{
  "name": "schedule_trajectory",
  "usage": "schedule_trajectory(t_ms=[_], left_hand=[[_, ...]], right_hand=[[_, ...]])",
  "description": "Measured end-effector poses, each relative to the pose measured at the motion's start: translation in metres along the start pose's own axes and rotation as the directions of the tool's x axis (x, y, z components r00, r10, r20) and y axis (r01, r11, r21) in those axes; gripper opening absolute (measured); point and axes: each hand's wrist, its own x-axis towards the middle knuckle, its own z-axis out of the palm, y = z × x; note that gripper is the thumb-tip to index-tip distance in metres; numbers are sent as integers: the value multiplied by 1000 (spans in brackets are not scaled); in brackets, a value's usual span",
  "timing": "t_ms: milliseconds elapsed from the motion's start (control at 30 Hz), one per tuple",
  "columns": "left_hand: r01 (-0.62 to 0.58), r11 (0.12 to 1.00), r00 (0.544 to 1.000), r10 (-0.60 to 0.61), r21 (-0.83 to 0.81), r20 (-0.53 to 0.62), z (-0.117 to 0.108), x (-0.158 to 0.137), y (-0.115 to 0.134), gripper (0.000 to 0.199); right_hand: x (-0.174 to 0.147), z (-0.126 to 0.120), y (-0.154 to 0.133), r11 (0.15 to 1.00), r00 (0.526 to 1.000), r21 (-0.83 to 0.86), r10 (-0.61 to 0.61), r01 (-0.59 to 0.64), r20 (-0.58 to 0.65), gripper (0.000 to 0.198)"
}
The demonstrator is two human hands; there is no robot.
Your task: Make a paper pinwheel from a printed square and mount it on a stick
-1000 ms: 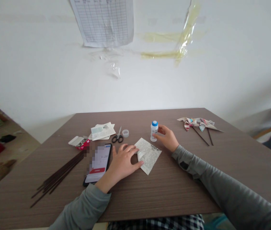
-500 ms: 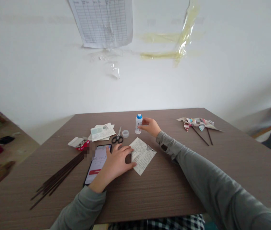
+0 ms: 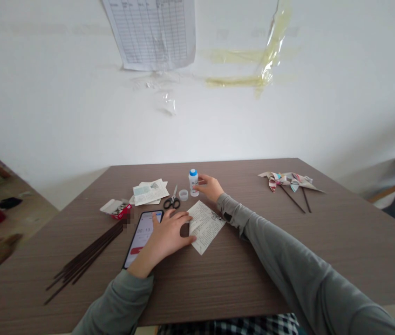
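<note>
A small white glue bottle with a blue cap (image 3: 193, 183) is upright at the middle back of the table, held by the fingers of my right hand (image 3: 210, 188) from its right side. Below it lies a square of printed paper (image 3: 206, 229), turned like a diamond, with a fold line near its left side. My left hand (image 3: 169, 235) rests with fingers spread, its thumb and a fingertip touching the paper's left edge. Under its wrist side is a phone (image 3: 141, 232) showing a running timer. Black-handled scissors (image 3: 172, 201) and a clear round cap (image 3: 183, 195) lie just left of the bottle.
Printed paper squares (image 3: 151, 191) are stacked at the back left. A red-and-white box (image 3: 118, 209) stands open beside several thin dark sticks (image 3: 85, 256). Two paper pinwheels on sticks (image 3: 290, 181) lie at the right. The white wall (image 3: 78, 116) rises behind the table.
My right hand and the glue bottle have shifted a little to the left. My left hand stays by the paper's left edge.
</note>
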Motion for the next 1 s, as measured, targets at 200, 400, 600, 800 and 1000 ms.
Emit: schedule_trajectory(t_ms=[200, 400, 600, 800, 1000], left_hand=[[-20, 1000, 999, 20, -5, -44, 4, 3, -6, 66], [-9, 1000, 1000, 10, 10, -20, 1, 1, -2, 64], [-24, 1000, 1000, 24, 7, -19, 5, -3, 4, 64], [-37, 999, 998, 37, 5, -49, 16, -1, 11, 61], [-73, 997, 992, 74, 4, -104, 28, -2, 25, 56]], right_hand=[[-3, 0, 1, 1000, 1000, 11, 10, -10, 3, 45], [-13, -20, 5, 1000, 1000, 15, 0, 1, -23, 64], [-54, -56, 19, 993, 993, -15, -117, 118, 18, 54], [-107, -88, 32, 932, 928, -107, -323, 346, 187, 31], [-150, -99, 32, 852, 829, -173, -401, 494, 390, 11]])
